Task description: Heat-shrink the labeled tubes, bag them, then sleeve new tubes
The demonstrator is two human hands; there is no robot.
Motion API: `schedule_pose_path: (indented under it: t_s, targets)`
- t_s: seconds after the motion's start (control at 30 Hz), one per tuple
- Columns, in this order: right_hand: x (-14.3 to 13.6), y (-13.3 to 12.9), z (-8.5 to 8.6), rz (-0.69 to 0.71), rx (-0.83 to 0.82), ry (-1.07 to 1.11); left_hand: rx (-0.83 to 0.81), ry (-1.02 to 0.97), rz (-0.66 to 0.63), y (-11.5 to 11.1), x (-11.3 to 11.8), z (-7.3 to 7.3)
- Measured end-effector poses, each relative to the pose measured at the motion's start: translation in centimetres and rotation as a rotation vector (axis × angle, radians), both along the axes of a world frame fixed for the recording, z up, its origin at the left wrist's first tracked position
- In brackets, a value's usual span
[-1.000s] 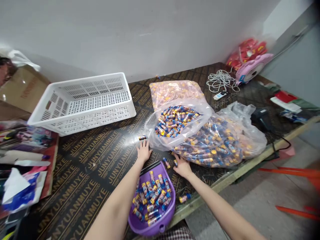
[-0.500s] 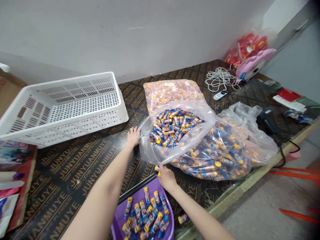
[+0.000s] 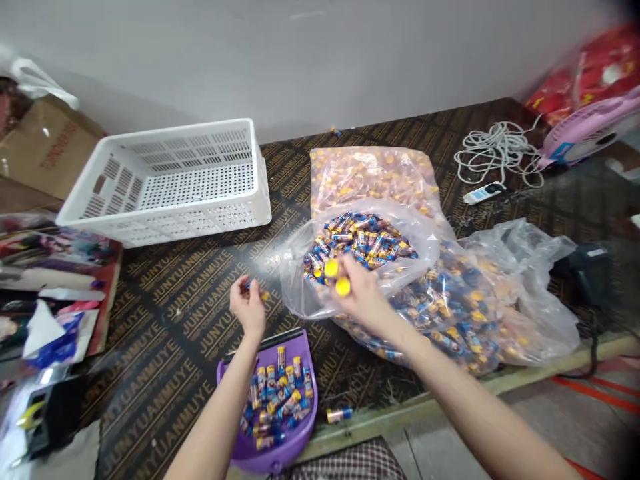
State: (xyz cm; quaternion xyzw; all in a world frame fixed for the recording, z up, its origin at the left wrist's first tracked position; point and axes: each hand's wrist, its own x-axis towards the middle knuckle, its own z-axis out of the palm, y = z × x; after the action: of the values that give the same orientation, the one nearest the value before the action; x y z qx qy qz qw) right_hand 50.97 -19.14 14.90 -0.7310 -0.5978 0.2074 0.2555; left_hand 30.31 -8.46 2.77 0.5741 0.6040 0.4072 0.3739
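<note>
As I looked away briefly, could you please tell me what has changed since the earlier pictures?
The left hand has drawn away from the clear bag, apparently holding a tube picked up there. The right hand has risen from the table to the bag's open mouth, carrying two yellow-capped tubes. The white basket, purple scoop and loose tube near the table edge look unmoved.

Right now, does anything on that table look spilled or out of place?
Yes: one small tube lies loose near the front edge of the table, right of the purple scoop. Something too small to identify lies by the wall. The tube looks stray because similar ones sit gathered in the scoop and open plastic bag.
</note>
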Motion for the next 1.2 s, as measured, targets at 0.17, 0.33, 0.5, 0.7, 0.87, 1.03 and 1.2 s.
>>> schedule_pose_path:
  t_s: [0.17,0.33,0.5,0.7,0.87,1.03,1.2]
  targets:
    - [7.3,6.2,-2.7,0.043,-0.558,-0.480,0.118,-0.085,-0.297,-2.6,9.4,6.3]
    - [9.6,2.8,-4.4,0.147,-0.578,-0.563,0.281,0.248,-0.646,-10.1,8.5,6.7]
    - [7.6,-3.5,-3.1,0.214,0.012,-0.550,-0.120,0.607,0.103,-23.3,-4.9,2.3]
    - [-4.4,-15.0,-9.4,0.620,-0.329,-0.217,-0.907,-0.023,0.699,-28.4,-12.5,-2.9]
    - [-8.9,-19.2,-15.2,0.599,-0.417,-0.243,-0.984,-0.272,0.784,-27.3,-12.3,-4.6]
    - [-6.0,-15.4,-8.9,0.509,-0.254,-0.097,-0.952,-0.422,0.801,-26.3,-15.7,-2.0]
    - [2.7,-6.7,-0.8,0.237,-0.080,-0.291,-0.749,-0.486,0.762,-21.2,-18.4,5.5]
